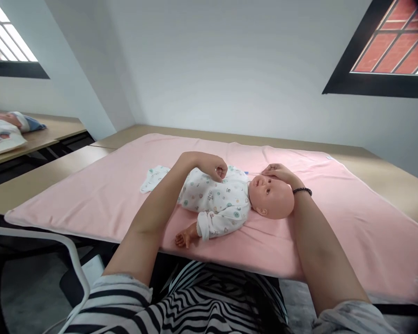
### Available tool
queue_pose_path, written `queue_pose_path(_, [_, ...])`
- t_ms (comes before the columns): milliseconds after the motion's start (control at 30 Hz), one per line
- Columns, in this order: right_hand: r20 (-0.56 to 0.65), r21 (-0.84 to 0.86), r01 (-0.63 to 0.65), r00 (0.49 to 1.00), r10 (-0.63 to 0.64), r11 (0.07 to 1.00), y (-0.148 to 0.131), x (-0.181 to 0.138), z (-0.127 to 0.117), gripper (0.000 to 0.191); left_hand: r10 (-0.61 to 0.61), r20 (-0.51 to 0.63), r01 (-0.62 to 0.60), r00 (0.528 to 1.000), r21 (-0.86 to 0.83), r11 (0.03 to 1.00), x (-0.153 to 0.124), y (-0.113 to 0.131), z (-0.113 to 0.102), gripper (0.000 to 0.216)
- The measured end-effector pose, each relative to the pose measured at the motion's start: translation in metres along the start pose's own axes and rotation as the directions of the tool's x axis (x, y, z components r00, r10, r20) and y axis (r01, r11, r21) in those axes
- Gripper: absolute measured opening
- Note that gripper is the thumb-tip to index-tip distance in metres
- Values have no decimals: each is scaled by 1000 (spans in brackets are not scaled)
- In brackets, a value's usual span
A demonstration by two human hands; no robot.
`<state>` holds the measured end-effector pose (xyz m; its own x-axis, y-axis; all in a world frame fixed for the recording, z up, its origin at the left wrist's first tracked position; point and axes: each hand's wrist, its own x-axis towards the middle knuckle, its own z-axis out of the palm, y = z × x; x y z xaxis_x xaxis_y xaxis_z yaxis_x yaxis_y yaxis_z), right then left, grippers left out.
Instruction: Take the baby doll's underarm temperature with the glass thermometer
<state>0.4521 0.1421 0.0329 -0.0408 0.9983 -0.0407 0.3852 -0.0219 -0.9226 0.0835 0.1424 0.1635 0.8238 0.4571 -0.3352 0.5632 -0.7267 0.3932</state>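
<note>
Left hand [214, 167] curled, fingertips pinching white printed romper [218, 199] on pale plastic baby doll [271, 195]. Right hand [278, 172] flat over doll's forehead, thin stick just beyond it; pink cloth sheet [334, 208] beneath both.

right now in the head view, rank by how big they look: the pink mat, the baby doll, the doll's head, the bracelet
1. pink mat, by far the largest, spread over the table
2. baby doll, lying on the mat
3. doll's head, one part of the doll
4. bracelet, a thin dark band on the right wrist, smallest
</note>
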Motion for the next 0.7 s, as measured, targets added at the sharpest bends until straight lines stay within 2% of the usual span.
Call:
queue_pose_path(300, [8,24,-14,1000,14,1000,-1,-11,2,17,-23,1,23,1000,-31,999,9,6,5,18])
queue_pose_path(467, [-2,-15,-28,1000,28,999,-3,-10,0,17,-45,4,45,999,7,999,8,14,6,15])
queue_pose_path(600, [-1,-27,-25,1000,25,999,-2,-9,1,16,-130,-84,140,988,124,982,11,20,8,17])
queue_pose_path(700, [4,-31,-18,1000,18,999,-1,-7,1,19,-99,-130,122,987,183,976,14,20,10,15])
